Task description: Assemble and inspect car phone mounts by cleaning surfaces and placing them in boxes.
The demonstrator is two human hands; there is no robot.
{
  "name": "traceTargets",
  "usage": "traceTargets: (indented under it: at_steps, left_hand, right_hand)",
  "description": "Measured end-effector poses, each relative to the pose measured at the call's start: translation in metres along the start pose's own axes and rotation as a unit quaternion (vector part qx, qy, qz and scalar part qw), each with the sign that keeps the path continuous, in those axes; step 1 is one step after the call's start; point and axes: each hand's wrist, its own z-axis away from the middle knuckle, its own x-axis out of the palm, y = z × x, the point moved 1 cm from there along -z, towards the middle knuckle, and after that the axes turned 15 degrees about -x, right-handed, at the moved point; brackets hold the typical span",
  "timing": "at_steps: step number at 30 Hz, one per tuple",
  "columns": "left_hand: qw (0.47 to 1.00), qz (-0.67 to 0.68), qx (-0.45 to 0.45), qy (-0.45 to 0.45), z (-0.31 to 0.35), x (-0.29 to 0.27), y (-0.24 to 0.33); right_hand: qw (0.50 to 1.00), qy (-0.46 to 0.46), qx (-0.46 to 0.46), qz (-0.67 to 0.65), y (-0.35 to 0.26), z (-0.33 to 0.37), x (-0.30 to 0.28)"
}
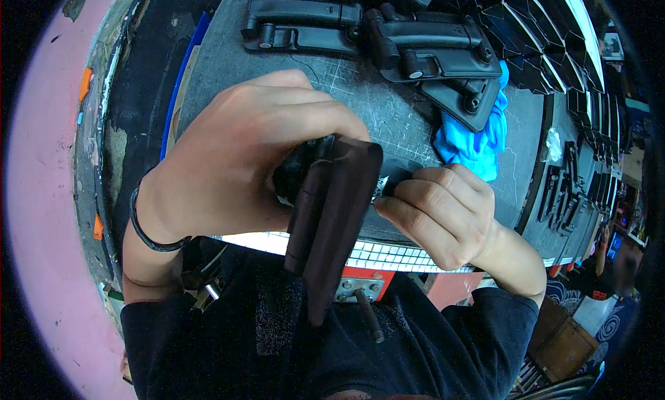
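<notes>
My left hand [228,150] is closed around a long black moulded part [339,213], which is tilted with its lower end toward me. Close to the part's right side is my right hand [443,213], its fingers curled and the thumb and forefinger pinched together. A dark edge and a small shiny bit show by those fingertips, too hidden to name. Beyond my hands, similar black moulded parts [301,19] lie on the grey, scratched worktop [395,126]. Another black part [436,43] rests there, overlapping a flat black piece. A crumpled blue cloth [485,150] sits partly beneath them.
A white gridded strip [395,256] runs along the worktop's near edge, with a metal rod [368,317] below it. Glossy black folded panels [533,26] stand at the upper right. More black pieces [564,192] lie on a surface at right. A pink surface [41,192] lies left.
</notes>
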Motion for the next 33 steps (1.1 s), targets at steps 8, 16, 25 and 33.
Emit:
traceTargets:
  at_steps: [8, 16, 25, 33]
  left_hand:
    - [1.000, 0.000, 0.004, 0.004, -0.001, -0.001, 0.001]
    - [1.000, 0.012, -0.020, -0.016, 0.000, -0.004, 0.002]
    - [0.999, 0.000, 0.044, 0.023, 0.009, 0.002, -0.002]
    - [0.991, -0.020, -0.001, 0.135, 0.043, -0.006, 0.004]
  right_hand:
    - [1.000, 0.013, 0.006, -0.002, 0.002, 0.001, 0.001]
    - [0.976, 0.046, 0.149, -0.153, 0.021, -0.023, -0.014]
    - [0.955, -0.014, 0.194, -0.222, 0.031, -0.021, -0.017]
    - [0.948, 0.010, 0.245, -0.200, 0.029, -0.014, -0.003]
